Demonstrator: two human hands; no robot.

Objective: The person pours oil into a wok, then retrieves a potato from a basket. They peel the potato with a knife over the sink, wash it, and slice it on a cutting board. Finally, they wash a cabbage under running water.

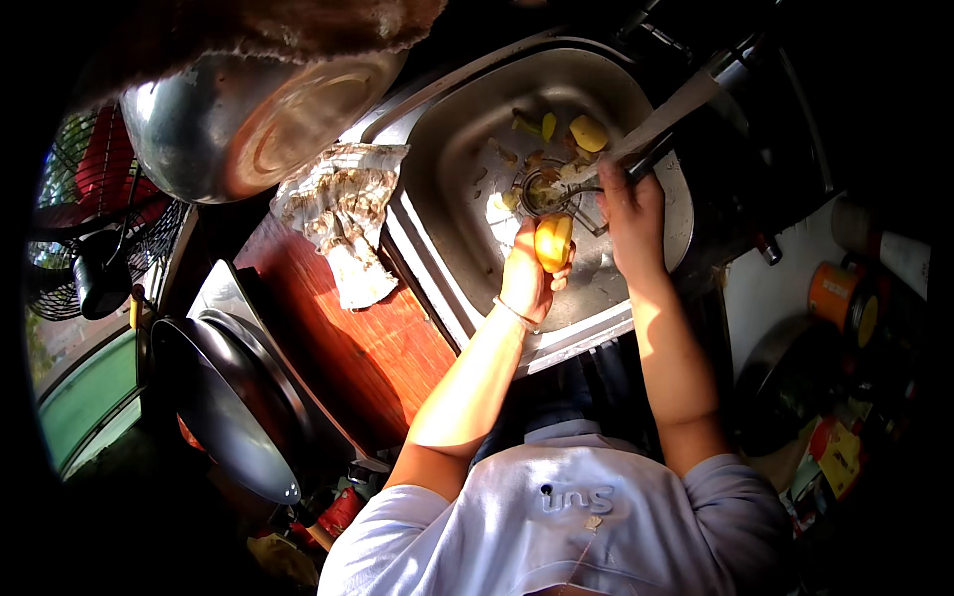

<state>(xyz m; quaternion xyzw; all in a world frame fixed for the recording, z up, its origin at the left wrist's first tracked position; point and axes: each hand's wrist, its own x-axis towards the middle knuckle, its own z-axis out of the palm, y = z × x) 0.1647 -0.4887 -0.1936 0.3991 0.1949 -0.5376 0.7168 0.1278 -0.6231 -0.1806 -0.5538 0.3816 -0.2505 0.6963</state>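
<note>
My left hand (528,272) grips a peeled yellow potato (553,243) over the near part of a stainless steel sink (477,246). Just to its right, my right hand (632,212) is closed around the dark handle of what looks like a metal peeler (592,222). The peeler's head is close to the potato; whether they touch is unclear. Water (663,119) streams from the faucet (734,67) down towards the drain (540,186), passing beyond both hands. Another potato (589,134) lies on the sink floor, with peelings (548,127) scattered around the drain.
A wet, stained cloth (343,216) drapes over a reddish wooden board (358,328) left of the sink. A large metal bowl (253,119) stands tilted behind it. Pans (223,402) hang or lean at far left, near a fan (104,216). An orange can (838,298) is at right.
</note>
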